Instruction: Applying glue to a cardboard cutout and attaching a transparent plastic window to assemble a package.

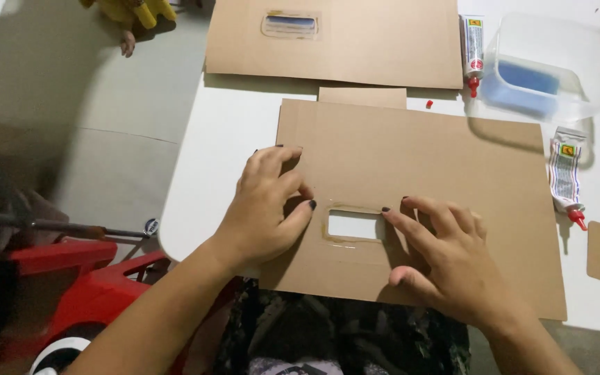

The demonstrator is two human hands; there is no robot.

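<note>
White glue tube with red cap beside clear plastic tub, second white tube at table's right edge

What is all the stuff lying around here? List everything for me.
Cardboard sheet with window cut-out: 1, brown, table centre, under both hands.
Second cardboard sheet: 1, brown, table's far side, bluish window.
Cardboard strip: 1, brown, between the sheets.
Small cardboard piece: 1, brown, right edge.
Glue tubes: 2, white with red tips, right side.
Plastic container: 1, clear, blue item inside, far right.
Table: 1, white.
Left hand: flat beside the cut-out.
Right hand: flat beside the cut-out.
</note>
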